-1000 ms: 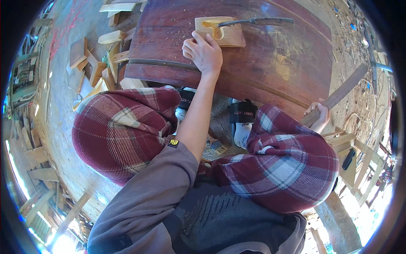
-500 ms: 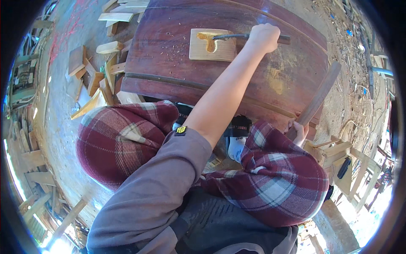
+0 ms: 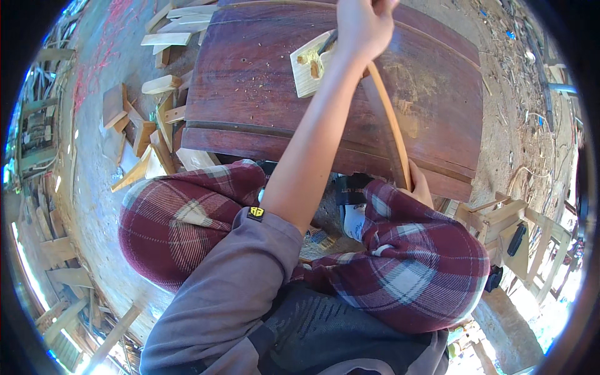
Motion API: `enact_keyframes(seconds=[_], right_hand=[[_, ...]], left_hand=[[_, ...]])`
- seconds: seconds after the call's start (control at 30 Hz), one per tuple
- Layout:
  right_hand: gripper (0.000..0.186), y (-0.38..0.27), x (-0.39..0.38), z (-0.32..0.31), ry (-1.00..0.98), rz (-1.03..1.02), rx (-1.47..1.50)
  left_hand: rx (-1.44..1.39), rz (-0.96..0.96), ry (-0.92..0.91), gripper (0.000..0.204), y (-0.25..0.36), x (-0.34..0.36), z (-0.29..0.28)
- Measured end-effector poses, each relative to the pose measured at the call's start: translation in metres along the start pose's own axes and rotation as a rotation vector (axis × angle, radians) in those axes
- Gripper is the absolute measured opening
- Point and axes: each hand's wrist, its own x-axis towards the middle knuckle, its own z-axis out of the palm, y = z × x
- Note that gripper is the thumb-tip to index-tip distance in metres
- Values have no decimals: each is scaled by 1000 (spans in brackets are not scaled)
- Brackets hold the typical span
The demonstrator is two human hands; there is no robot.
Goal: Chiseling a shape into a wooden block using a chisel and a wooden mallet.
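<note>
My left hand (image 3: 365, 31) is at the top edge of the view, closed round a chisel, with some fingers cut off by the frame. Only the chisel's dark blade (image 3: 327, 41) shows beside the hand, over a pale wooden block (image 3: 306, 78). The block has a carved hollow and lies turned on the reddish-brown wooden work surface (image 3: 244, 81); my forearm hides its right part. By my right knee, my right hand (image 3: 421, 186) grips the lower end of a long wooden bar (image 3: 389, 119). The bar's far end reaches up beside my left wrist.
Small chips lie scattered on the work surface. Wood offcuts (image 3: 147, 134) are piled on the floor to the left, with more boards (image 3: 181, 25) at the far left. A wooden frame (image 3: 500, 219) stands at the right. My plaid-covered knees flank the near edge.
My left hand has moved farther away with the chisel, whose blade has swung from lying nearly level. The block has turned. My right hand has swung the bar leftward, toward my left wrist.
</note>
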Motion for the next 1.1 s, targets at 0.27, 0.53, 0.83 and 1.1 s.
enact_keyframes(seconds=[0.27,0.53,0.83,1.1], right_hand=[[77,-50,-12,1,124,12,-303],[74,-33,-10,3,107,-9,-374],[62,-59,-35,-33,-132,50,-115],[57,-49,-22,-30,-330,193,-4]], left_hand=[[253,60,-134,26,17,-49,42],[35,51,-454,29,52,-42,38],[-154,-107,-162,36,-54,9,-84],[-169,-150,-203,37,-38,-17,-80]])
